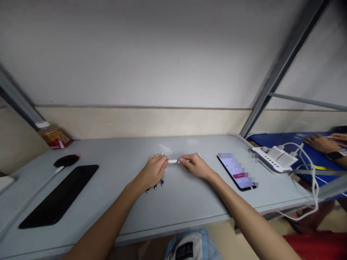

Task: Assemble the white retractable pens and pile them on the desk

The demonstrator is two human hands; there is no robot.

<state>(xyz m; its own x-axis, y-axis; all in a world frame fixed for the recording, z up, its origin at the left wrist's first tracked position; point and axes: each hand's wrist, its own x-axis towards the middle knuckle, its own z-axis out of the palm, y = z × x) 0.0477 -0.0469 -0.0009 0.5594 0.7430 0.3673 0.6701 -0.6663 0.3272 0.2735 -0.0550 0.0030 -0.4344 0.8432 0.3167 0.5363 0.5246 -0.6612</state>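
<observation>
My left hand (pixel 153 171) and my right hand (pixel 195 165) meet near the middle of the grey table (pixel 184 202). Between their fingertips they pinch a thin white pen (pixel 172 161), held level just above the tabletop. Both hands are closed on it, one at each end. Several more pens (pixel 155 186) lie under my left hand, their dark tips poking out toward me. The rest of that bunch is hidden by the hand.
A phone (pixel 236 171) with a lit screen lies right of my right hand. A white power strip (pixel 273 159) with chargers and cables sits at the table's right end. A black tray (pixel 59 195), a black mouse (pixel 66 160) and a red packet (pixel 55 137) lie left. Another person's hands (pixel 324 142) rest on a blue table.
</observation>
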